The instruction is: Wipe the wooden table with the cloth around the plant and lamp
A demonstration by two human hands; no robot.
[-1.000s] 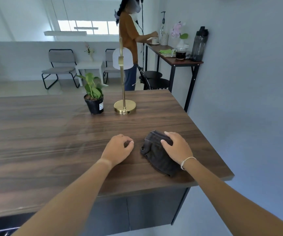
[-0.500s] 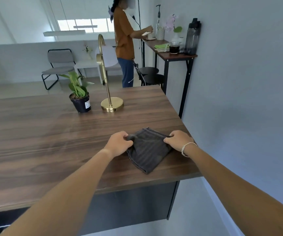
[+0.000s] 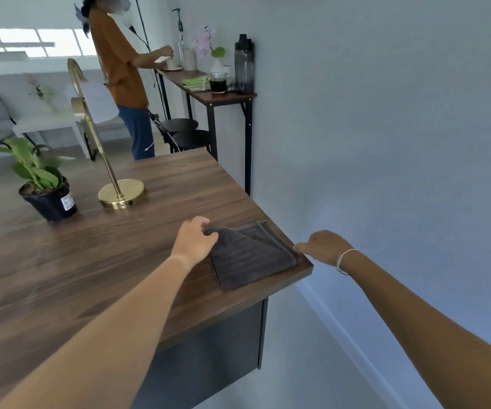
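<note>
Wooden table [image 3: 61, 276] filled the lower left of the frame; no wiping had started. Potted plant [image 3: 44, 184] and gold lamp [image 3: 121, 193] stood at left centre, untouched. Dark grey cloth [image 3: 250, 255], bunched a second before, had been pulled flat at the table's right corner. Left hand [image 3: 195, 240] pinched its upper left corner; right hand [image 3: 324, 246] pinched its right edge. Cloth looked ready for wiping.

A home or small café-like lounge: a wooden desk [image 3: 120, 261] with plant [image 3: 41, 181] and lamp [image 3: 114, 175], a wall console [image 3: 208, 93] with drinks, chairs beyond.
</note>
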